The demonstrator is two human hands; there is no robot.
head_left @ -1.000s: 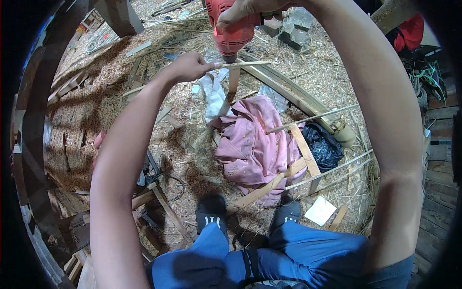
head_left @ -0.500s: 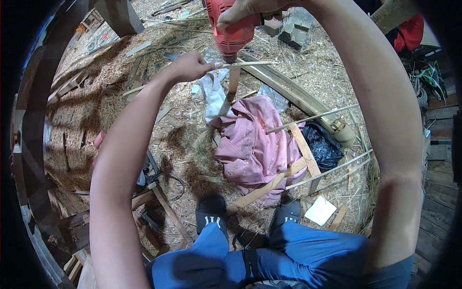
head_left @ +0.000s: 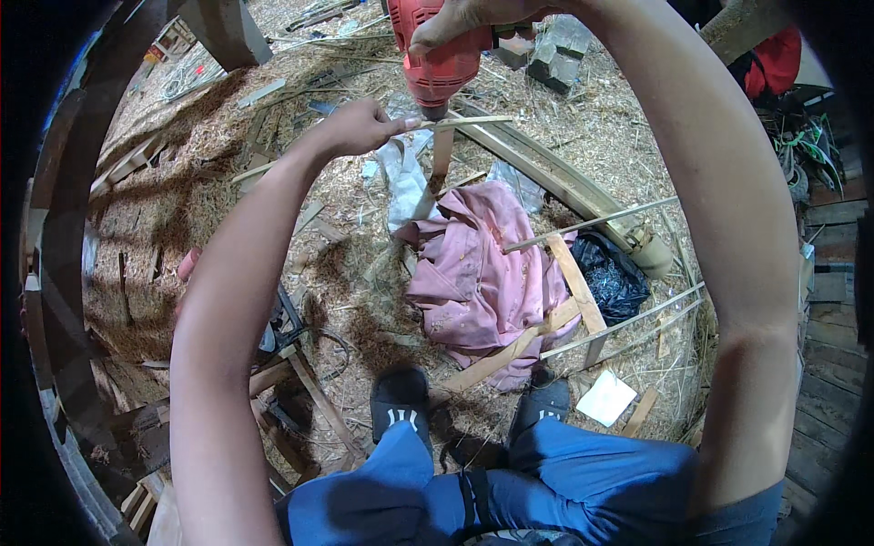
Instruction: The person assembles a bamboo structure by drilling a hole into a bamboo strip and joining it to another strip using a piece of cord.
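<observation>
At the top centre my right hand (head_left: 448,25) grips a red power drill (head_left: 437,68), which points downward with its chuck at a thin wooden strip (head_left: 482,119). Just left of the chuck, my left hand (head_left: 369,127) is closed on that strip, its thumb lying along it. An upright piece of lighter brown wood (head_left: 442,155) shows beneath the drill's nose; what the drill's tip touches is hidden behind the strip and chuck. Both forearms reach up from the lower edge.
Below lie a pink cloth (head_left: 482,282), a black plastic bag (head_left: 608,282), a long timber (head_left: 555,182), a wooden frame (head_left: 574,287) and loose scraps on the shavings-covered floor (head_left: 155,209). My sandalled feet (head_left: 401,400) stand below. A dark wooden post (head_left: 64,273) runs down the left.
</observation>
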